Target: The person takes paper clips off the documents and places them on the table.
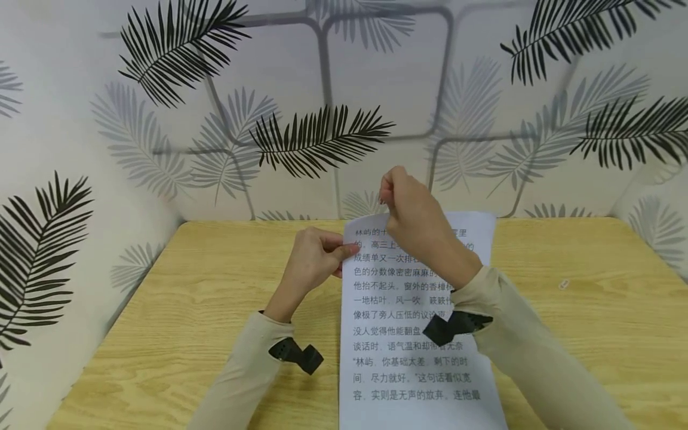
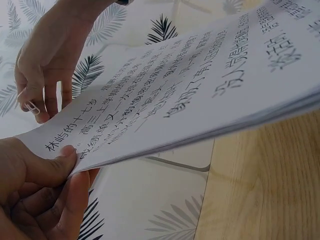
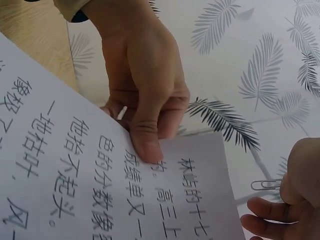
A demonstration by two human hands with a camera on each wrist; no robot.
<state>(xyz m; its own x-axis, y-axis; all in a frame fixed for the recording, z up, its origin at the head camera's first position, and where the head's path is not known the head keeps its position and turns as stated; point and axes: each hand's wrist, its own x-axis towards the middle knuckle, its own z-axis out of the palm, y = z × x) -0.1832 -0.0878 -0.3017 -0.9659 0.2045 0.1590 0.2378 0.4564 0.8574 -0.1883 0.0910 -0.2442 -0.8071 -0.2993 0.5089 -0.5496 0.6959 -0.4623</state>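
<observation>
Several printed sheets (image 1: 408,382) are held above the wooden tabletop (image 1: 188,310), long axis running twelve to six o'clock in the head view, text heading toward twelve. Their edge between ten and eleven o'clock is pinched by the left hand (image 1: 314,257), thumb on top. One paper clip (image 3: 265,185) is pinched by the right hand (image 1: 421,224) beyond the sheets' top edge; in the right wrist view its rounded end is pointed toward nine o'clock, the other end covered by fingers. Text is hidden by the right forearm, and the sheets' bottom is cut off at six o'clock. A small item (image 1: 564,284) between two and three o'clock cannot be made out clearly.
</observation>
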